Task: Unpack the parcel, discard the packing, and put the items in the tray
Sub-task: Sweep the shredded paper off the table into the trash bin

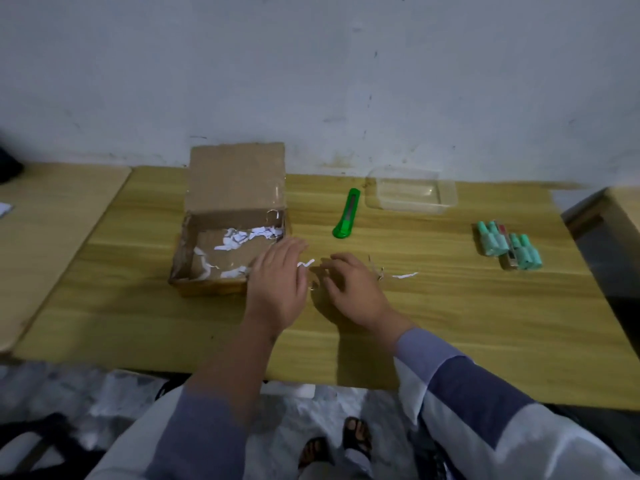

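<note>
- Left hand (277, 289): palm down, fingers spread flat, holding nothing; fingertips lay at the near right corner of the cardboard box (228, 251).
- Right hand (353, 289): loosely open, fingers curled over the table (450, 323), gripping nothing visible.
- Paper shreds (306, 264): thin white curls, between and just beyond the fingertips; judged weightless and flimsy, best swept or pinched in a bunch.
- Box: matte brown card, lid upright, more shreds inside.
- Green bottle packs (507, 249): well right of the right hand; likely light, slick wrap; grip the sides.
- Clear tray (446, 199): glossy thin plastic, beyond the right fingers.
- Green cutter (347, 214): hard plastic, beyond both hands.
</note>
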A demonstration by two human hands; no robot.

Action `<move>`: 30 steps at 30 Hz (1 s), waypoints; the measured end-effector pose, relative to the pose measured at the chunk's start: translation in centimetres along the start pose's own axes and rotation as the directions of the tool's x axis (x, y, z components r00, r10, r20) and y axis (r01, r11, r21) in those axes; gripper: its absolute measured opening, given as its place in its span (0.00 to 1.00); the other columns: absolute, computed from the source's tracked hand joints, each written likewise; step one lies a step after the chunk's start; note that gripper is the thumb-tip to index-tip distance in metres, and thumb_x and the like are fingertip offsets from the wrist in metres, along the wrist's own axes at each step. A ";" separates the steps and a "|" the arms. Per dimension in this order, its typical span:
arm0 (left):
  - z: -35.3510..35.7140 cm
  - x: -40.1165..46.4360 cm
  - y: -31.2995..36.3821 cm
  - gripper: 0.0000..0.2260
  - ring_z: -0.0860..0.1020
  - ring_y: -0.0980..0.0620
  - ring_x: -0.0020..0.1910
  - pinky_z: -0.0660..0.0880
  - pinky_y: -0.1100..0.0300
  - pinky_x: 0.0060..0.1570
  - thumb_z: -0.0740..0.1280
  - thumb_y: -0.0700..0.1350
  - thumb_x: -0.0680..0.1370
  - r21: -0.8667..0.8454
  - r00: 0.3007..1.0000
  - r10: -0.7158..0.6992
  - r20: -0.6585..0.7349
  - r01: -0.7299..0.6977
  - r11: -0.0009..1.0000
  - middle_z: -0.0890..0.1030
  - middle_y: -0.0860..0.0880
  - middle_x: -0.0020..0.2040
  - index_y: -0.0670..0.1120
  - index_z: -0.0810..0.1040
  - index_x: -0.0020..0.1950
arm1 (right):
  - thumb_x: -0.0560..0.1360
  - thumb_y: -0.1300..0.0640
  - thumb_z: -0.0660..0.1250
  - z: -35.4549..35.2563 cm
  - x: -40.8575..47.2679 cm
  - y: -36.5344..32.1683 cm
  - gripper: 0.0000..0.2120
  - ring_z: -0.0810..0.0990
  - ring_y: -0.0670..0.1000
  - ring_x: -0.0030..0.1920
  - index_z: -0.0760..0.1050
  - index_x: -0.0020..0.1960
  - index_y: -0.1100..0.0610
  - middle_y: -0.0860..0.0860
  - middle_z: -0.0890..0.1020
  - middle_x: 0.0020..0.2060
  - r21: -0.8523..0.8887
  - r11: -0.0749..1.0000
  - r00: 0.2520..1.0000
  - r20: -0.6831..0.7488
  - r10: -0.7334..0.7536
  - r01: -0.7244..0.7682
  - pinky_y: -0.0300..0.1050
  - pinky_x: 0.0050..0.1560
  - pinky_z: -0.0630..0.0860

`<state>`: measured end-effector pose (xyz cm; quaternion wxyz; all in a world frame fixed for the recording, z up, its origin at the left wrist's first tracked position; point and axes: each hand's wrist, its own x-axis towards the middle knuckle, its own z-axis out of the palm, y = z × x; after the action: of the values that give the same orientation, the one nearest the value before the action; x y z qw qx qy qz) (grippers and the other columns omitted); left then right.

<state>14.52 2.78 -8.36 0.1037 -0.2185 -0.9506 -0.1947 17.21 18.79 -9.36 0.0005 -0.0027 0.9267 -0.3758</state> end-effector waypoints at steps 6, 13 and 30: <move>0.9 -2.5 -3.5 0.26 0.69 0.46 0.70 0.59 0.41 0.69 0.44 0.54 0.82 0.122 0.992 -0.129 -0.017 0.130 0.984 0.77 0.46 0.66 0.42 0.74 0.66 | 0.73 0.47 0.69 2.6 1.7 -3.3 0.34 0.65 0.52 0.72 0.61 0.73 0.57 0.53 0.67 0.72 0.195 0.965 0.968 0.216 0.132 -0.175 0.43 0.71 0.60; 1.7 -2.3 -4.2 0.20 0.73 0.48 0.68 0.62 0.46 0.66 0.51 0.49 0.81 0.131 0.991 -0.109 -0.082 0.119 0.984 0.81 0.48 0.61 0.44 0.78 0.62 | 0.72 0.63 0.71 3.8 2.1 -2.8 0.08 0.76 0.45 0.30 0.78 0.36 0.53 0.48 0.79 0.28 0.481 0.834 0.961 0.081 0.265 -0.271 0.45 0.40 0.75; 1.0 -2.1 -3.5 0.28 0.59 0.53 0.75 0.48 0.50 0.72 0.39 0.54 0.78 0.132 0.965 -0.245 0.087 0.233 0.964 0.72 0.53 0.69 0.48 0.69 0.69 | 0.70 0.58 0.65 -0.6 -1.4 1.8 0.19 0.68 0.57 0.64 0.75 0.61 0.49 0.51 0.75 0.61 -0.341 0.912 0.972 -0.121 0.200 -0.230 0.51 0.64 0.62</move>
<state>14.64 -0.43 -11.00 0.0433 -0.1051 -0.9841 -0.1367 18.56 20.50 -10.13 0.0027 0.1148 0.9728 -0.2012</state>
